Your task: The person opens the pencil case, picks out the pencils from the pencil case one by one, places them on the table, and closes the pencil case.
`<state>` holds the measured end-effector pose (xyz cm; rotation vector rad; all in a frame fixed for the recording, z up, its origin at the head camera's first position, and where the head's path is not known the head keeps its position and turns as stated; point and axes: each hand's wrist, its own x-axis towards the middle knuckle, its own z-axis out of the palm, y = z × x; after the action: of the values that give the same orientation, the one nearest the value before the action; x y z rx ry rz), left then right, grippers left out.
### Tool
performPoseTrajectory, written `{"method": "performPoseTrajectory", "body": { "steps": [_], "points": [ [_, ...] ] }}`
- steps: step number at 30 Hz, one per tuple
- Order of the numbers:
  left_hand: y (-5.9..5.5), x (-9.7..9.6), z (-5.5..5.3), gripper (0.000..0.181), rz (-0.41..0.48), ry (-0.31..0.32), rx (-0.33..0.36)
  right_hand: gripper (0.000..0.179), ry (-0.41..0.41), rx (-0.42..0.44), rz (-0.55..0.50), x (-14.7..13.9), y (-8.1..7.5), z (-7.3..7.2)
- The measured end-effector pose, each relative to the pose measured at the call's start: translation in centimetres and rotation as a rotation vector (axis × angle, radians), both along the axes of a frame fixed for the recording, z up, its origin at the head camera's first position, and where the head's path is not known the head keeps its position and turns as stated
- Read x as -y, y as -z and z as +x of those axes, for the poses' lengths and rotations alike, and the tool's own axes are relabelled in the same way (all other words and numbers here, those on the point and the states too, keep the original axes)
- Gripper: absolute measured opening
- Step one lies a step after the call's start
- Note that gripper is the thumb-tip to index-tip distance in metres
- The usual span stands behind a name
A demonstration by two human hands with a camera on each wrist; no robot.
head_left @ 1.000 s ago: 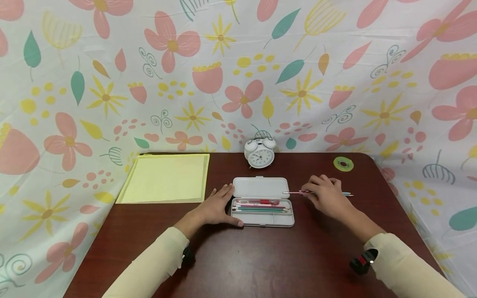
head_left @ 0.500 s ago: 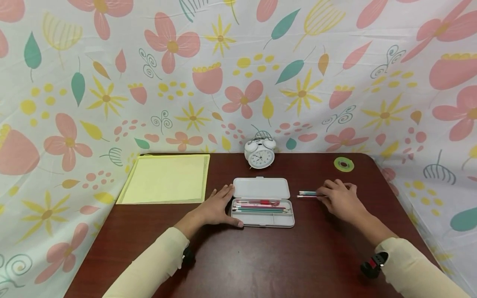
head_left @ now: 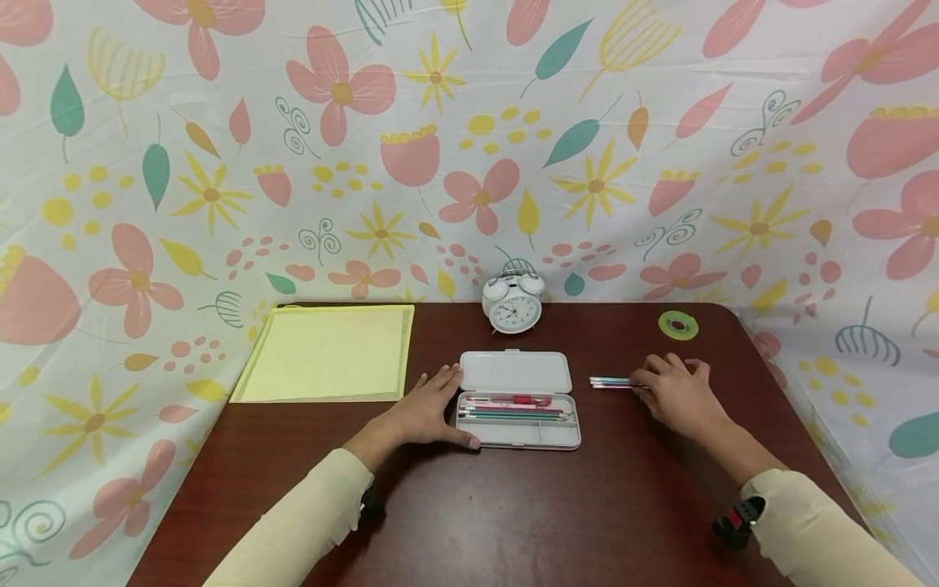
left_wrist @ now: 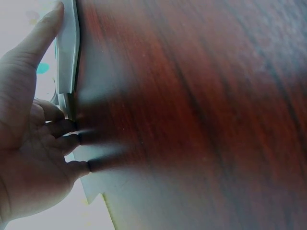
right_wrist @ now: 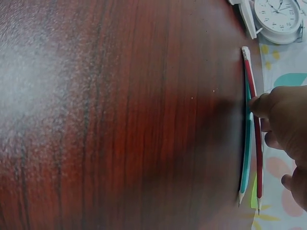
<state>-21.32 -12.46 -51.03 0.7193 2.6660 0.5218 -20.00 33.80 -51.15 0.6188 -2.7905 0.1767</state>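
A white pencil case [head_left: 506, 436] lies with its lid raised flat behind it, pens and pencils in the rear compartment. Its left side is touched by my left hand [head_left: 421, 414], fingers spread and thumb at the front corner. In the left wrist view the thumb rests along the case's edge [left_wrist: 68, 52]. To the right of the case, my right hand [head_left: 676, 393] pinches a small bunch of pencils [head_left: 612, 382] on the table. The right wrist view shows a red pencil [right_wrist: 259, 167] and a teal pencil [right_wrist: 246, 143] side by side, thumb tip against them.
A white alarm clock [head_left: 513, 303] stands behind the case. Yellow-edged paper or a folder [head_left: 330, 352] lies at the back left. A green ring-shaped roll [head_left: 678, 325] is at the back right. Flowered cloth [head_left: 480, 122] hangs behind the table [head_left: 528, 522].
The right hand has drawn a red pencil rightward, away from the case, alongside the other pencils, then shifted slightly further right. The left hand has stayed on the case.
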Motion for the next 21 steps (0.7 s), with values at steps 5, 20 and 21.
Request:
{"method": "performPoseTrajectory", "body": {
  "steps": [5, 20, 21],
  "points": [
    [-0.13, 0.01, 0.13, 0.140, -0.001, -0.001, -0.002, 0.013, 0.000, -0.012, 0.010, -0.08, 0.08, 0.05],
    [-0.20, 0.01, 0.16, 0.140, 0.008, -0.001, 0.005, 0.012, -0.015, -0.032, 0.008, -0.12, 0.50, 0.21],
    [-0.16, 0.02, 0.15, 0.140, 0.008, -0.001, 0.006, 0.012, -0.014, -0.030, 0.010, -0.12, 0.52, 0.22]
  ]
}}
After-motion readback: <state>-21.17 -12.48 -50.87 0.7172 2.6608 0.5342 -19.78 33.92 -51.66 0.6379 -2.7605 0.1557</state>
